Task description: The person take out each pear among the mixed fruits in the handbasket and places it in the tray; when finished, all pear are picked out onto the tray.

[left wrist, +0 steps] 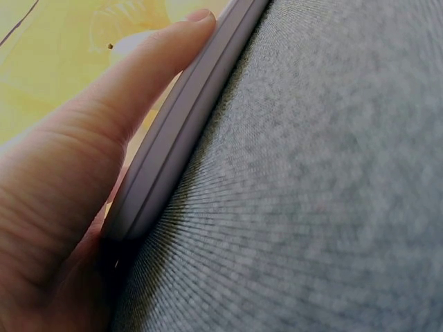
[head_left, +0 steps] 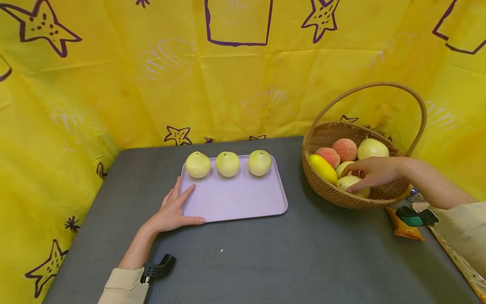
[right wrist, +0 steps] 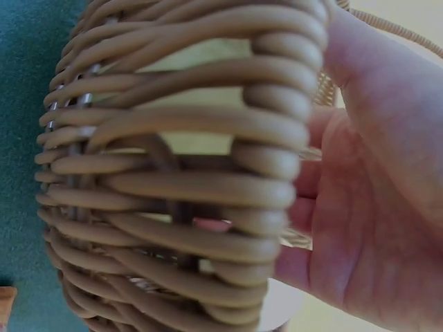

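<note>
My left hand (head_left: 172, 211) spreads its fingers along the left end of a pale lilac tray (head_left: 235, 198), thumb at the near rim. In the left wrist view the thumb (left wrist: 138, 83) lies along the tray's edge (left wrist: 173, 131). Three pale yellow-green pears (head_left: 228, 164) stand in a row at the tray's far side. My right hand (head_left: 373, 171) reaches into a wicker basket (head_left: 341, 202) and holds a pale pear (head_left: 351, 183), thumb in front and fingers behind it. The basket wall (right wrist: 187, 180) hides the fingertips in the right wrist view.
Two peaches (head_left: 345, 149), a yellow oval fruit (head_left: 323, 169) and another pale pear (head_left: 373, 148) lie in the basket. Its tall handle (head_left: 379, 84) arches overhead. An orange packet (head_left: 408, 230) lies right of the basket. Yellow patterned cloth (head_left: 228, 93) hangs behind the grey table (head_left: 265, 261).
</note>
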Action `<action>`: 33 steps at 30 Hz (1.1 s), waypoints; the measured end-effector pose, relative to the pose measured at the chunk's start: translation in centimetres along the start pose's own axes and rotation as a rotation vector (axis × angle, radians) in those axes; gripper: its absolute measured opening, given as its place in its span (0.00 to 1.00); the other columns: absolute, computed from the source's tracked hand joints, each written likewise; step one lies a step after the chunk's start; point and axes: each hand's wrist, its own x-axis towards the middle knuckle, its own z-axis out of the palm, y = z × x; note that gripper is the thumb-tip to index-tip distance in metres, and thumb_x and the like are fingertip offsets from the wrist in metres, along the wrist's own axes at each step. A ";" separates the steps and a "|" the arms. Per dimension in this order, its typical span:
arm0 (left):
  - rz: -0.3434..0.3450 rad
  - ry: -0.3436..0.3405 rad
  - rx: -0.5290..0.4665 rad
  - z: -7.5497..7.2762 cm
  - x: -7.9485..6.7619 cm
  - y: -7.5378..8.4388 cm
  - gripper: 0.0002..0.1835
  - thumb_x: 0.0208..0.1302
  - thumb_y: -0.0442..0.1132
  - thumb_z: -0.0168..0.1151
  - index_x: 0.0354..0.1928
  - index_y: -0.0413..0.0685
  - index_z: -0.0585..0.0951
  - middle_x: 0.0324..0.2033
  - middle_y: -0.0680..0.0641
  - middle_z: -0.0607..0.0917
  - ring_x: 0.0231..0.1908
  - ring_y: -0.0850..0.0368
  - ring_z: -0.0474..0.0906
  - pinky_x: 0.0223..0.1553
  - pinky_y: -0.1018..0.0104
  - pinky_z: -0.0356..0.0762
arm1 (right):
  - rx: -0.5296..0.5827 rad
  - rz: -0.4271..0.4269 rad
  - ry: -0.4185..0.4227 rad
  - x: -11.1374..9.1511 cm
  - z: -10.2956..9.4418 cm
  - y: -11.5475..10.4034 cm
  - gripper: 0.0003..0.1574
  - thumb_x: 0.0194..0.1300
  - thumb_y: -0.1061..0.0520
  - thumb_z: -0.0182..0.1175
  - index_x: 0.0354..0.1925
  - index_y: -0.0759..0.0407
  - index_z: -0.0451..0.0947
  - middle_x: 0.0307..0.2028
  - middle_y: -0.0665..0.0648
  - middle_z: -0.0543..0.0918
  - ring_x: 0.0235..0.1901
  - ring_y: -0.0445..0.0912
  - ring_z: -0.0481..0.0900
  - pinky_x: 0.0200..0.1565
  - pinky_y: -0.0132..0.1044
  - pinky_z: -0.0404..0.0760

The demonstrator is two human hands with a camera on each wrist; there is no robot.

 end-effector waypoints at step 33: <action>-0.021 -0.006 0.008 0.2 0.1 -0.5 0.60 0.46 0.63 0.74 0.75 0.44 0.55 0.74 0.34 0.28 0.69 0.23 0.31 0.61 0.26 0.33 | -0.083 -0.177 0.316 -2.0 0.6 0.4 0.41 0.51 0.43 0.75 0.59 0.58 0.77 0.60 0.63 0.74 0.52 0.49 0.74 0.43 0.40 0.80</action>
